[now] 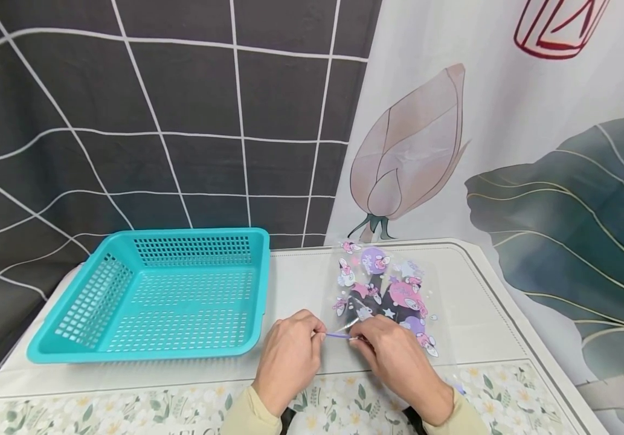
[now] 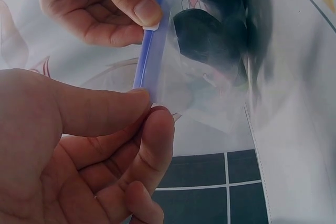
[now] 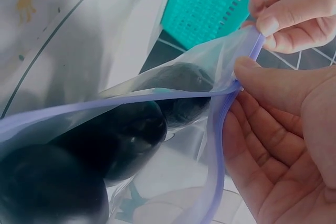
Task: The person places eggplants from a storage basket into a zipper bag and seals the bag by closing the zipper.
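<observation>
A clear zip bag (image 1: pixel 406 296) printed with pink and purple cartoon figures lies on the table before me. Inside it are several glossy dark rounded things (image 3: pixel 126 135) whose kind I cannot tell. At the near left end of the bag's purple zip strip (image 2: pixel 146 66), my left hand (image 1: pixel 290 356) pinches the corner between thumb and index finger. My right hand (image 1: pixel 401 365) pinches the small white slider (image 2: pixel 151 27) a short way along. Between the hands the strip is pressed together; beyond the right hand the mouth gapes, as the right wrist view shows.
A turquoise plastic basket (image 1: pixel 148 355) with nothing in it stands to the left of my hands. The table (image 1: pixel 301 284) has a pale cover with a floral band (image 1: pixel 127 408) along the front. Behind it hang a dark grid cloth (image 1: pixel 197 163) and a white flowered cloth (image 1: pixel 485 103).
</observation>
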`<state>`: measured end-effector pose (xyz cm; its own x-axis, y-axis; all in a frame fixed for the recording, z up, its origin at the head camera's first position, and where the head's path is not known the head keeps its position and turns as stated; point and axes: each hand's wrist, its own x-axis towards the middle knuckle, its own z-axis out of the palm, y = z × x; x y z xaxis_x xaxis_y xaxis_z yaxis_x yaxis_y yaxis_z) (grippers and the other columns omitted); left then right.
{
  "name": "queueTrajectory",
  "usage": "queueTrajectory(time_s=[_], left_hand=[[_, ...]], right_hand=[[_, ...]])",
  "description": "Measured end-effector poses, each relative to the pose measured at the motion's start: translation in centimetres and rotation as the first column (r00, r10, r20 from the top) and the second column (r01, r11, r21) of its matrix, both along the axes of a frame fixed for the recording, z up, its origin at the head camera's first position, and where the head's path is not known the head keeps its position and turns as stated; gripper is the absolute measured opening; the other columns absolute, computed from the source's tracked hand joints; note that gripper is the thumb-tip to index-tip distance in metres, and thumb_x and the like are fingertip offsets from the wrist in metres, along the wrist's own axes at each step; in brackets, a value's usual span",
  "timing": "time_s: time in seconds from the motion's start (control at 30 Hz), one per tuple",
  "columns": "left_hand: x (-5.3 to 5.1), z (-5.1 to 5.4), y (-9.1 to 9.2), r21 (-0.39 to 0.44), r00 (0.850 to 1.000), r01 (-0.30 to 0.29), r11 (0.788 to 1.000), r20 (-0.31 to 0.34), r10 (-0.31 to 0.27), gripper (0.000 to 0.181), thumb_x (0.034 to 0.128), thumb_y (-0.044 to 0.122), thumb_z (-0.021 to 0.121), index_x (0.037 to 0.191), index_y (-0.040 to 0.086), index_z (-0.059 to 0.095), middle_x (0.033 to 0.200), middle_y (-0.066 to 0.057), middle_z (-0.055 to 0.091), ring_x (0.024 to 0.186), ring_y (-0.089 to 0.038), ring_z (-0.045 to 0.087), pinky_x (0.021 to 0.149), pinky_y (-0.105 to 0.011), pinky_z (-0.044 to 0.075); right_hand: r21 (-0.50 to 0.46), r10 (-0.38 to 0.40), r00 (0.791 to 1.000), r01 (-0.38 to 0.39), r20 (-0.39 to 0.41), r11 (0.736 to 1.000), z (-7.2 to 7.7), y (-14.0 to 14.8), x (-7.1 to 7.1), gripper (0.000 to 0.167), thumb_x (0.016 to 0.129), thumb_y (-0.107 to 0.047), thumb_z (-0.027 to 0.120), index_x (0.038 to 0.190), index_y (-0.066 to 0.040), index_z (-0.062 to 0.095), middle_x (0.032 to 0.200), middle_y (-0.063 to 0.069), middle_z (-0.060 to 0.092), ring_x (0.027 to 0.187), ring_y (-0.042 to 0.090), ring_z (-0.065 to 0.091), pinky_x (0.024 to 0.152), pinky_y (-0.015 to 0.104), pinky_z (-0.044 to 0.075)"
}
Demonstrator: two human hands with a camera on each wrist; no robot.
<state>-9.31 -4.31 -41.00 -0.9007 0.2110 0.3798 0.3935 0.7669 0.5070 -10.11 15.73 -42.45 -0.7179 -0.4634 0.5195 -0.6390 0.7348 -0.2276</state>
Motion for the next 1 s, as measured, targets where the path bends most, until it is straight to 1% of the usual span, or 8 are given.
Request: queueTrajectory(time_s=[0.13, 0.3, 0.4, 0.63, 0.77, 1.0], left_hand=[[0.0, -0.1, 0.0, -0.001, 1.0, -0.005, 1.0, 0.003, 0.005, 0.006, 0.0836, 0.008, 0.076, 0.08, 0.013, 0.075, 0.085, 0.009, 0.07, 0.072, -0.011, 0.065, 0.073, -0.036, 0.051], [-0.1, -0.1, 0.0, -0.007, 0.999, -0.016, 1.0, 0.029, 0.016, 0.006, 0.086, 0.01, 0.076, 0.081, 0.013, 0.076, 0.084, 0.009, 0.069, 0.071, -0.01, 0.063, 0.073, -0.036, 0.051], [-0.1, -0.1, 0.0, -0.008, 0.999, -0.02, 1.0, 0.043, 0.02, 0.006, 0.087, 0.012, 0.075, 0.082, 0.013, 0.076, 0.084, 0.01, 0.069, 0.071, -0.009, 0.063, 0.075, -0.036, 0.051], [0.0, 0.0, -0.1, -0.009, 0.999, -0.026, 1.0, 0.042, 0.027, 0.007, 0.0876, 0.012, 0.075, 0.081, 0.014, 0.076, 0.084, 0.01, 0.069, 0.072, -0.009, 0.064, 0.075, -0.036, 0.051], [0.0, 0.1, 0.0, -0.007, 0.998, -0.027, 1.0, 0.048, 0.028, 0.007, 0.0878, 0.012, 0.075, 0.081, 0.013, 0.076, 0.083, 0.009, 0.069, 0.071, -0.009, 0.063, 0.075, -0.036, 0.051], [0.0, 0.2, 0.0, 0.005, 0.998, -0.027, 1.0, 0.059, 0.027, 0.006, 0.0873, 0.011, 0.075, 0.082, 0.013, 0.076, 0.084, 0.008, 0.069, 0.071, -0.009, 0.062, 0.073, -0.035, 0.051]], right_hand=[[0.002, -0.009, 1.0, 0.008, 0.013, 1.0, 0.1, 0.2, 0.1, 0.016, 0.08, -0.011, 0.083, 0.086, -0.018, 0.07, 0.084, -0.01, 0.067, 0.078, 0.005, 0.062, 0.064, 0.026, 0.052], [-0.002, -0.016, 0.999, 0.016, 0.035, 1.0, 0.3, 0.4, 0.2, 0.017, 0.08, -0.01, 0.083, 0.086, -0.018, 0.07, 0.085, -0.009, 0.068, 0.079, 0.005, 0.062, 0.066, 0.026, 0.053], [0.003, -0.025, 0.999, 0.024, 0.04, 1.0, 0.3, 0.5, 0.2, 0.017, 0.081, -0.01, 0.083, 0.087, -0.018, 0.07, 0.085, -0.009, 0.068, 0.079, 0.005, 0.063, 0.068, 0.027, 0.053], [0.008, -0.044, 0.999, 0.044, 0.01, 0.999, 0.2, 0.8, 0.3, 0.022, 0.077, -0.008, 0.086, 0.086, -0.02, 0.07, 0.086, -0.011, 0.068, 0.081, 0.003, 0.063, 0.068, 0.026, 0.053], [0.008, -0.046, 0.999, 0.046, -0.003, 0.999, 0.2, 1.1, 0.3, 0.022, 0.077, -0.009, 0.086, 0.086, -0.021, 0.069, 0.086, -0.012, 0.068, 0.081, 0.003, 0.063, 0.067, 0.025, 0.053], [0.006, -0.033, 0.999, 0.033, -0.008, 0.999, 0.2, 1.4, 0.3, 0.022, 0.077, -0.009, 0.086, 0.087, -0.02, 0.07, 0.087, -0.011, 0.069, 0.083, 0.005, 0.064, 0.069, 0.027, 0.054]])
